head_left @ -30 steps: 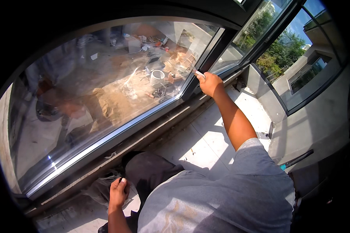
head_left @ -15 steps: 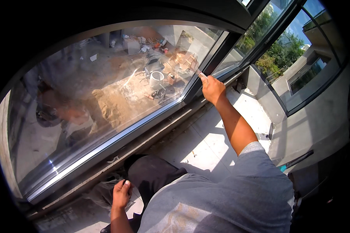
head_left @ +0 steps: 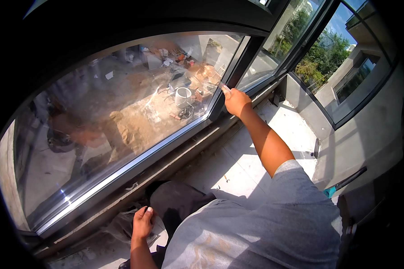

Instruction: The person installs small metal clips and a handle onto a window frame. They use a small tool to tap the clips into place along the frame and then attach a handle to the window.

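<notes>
Evidently the right hand [head_left: 237, 102] grips a small pale tool [head_left: 226, 89] at the right edge of the window [head_left: 130, 107], beside the dark frame [head_left: 245, 63]; contact is unclear. Nearer and to the left, the left hand [head_left: 142, 224] curls beside the knee [head_left: 177, 198]; I cannot tell whether it holds anything. A crumpled bag [head_left: 117, 227] lies just left of it.

Slim pale stick-shaped tool [head_left: 226, 89]: partly hidden, tilted up-left, near right edge of large clear glass pane [head_left: 134, 112].
</notes>
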The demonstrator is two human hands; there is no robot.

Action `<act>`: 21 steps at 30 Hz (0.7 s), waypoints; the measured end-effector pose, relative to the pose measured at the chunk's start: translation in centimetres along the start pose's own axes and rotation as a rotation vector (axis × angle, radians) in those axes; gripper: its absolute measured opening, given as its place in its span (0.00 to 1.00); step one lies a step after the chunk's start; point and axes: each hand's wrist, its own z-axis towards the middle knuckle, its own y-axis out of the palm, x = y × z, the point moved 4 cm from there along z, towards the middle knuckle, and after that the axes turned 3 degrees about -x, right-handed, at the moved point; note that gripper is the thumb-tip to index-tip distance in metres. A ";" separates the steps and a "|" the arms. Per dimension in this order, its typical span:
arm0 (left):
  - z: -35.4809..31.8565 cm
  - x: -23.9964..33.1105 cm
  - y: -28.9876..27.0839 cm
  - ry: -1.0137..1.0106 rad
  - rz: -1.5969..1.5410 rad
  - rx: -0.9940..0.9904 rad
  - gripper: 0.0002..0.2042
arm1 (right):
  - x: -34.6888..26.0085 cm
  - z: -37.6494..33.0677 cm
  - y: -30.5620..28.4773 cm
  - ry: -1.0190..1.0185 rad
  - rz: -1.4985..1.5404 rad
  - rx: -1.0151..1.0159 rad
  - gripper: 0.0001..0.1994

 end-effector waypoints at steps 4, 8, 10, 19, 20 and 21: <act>-0.6 0.0 0.2 -0.022 -0.008 0.025 0.15 | -0.7 0.0 -0.1 -0.004 0.014 -0.013 0.27; -1.5 0.5 0.7 -0.033 0.011 0.064 0.15 | -1.6 -0.1 -0.4 -0.054 -0.051 -0.081 0.24; -1.9 0.8 0.7 -0.025 0.021 0.082 0.15 | -0.6 -0.4 0.6 -0.091 -0.043 -0.059 0.23; -2.8 0.0 1.3 -0.038 0.047 0.147 0.15 | -0.5 0.1 -0.6 -0.040 0.054 -0.029 0.23; -2.8 -0.1 1.5 -0.046 0.037 0.141 0.15 | -0.6 -0.1 -0.5 -0.029 0.058 -0.049 0.23; -2.7 0.0 1.7 -0.052 0.027 0.134 0.15 | -0.1 0.6 0.2 -0.020 0.108 -0.032 0.21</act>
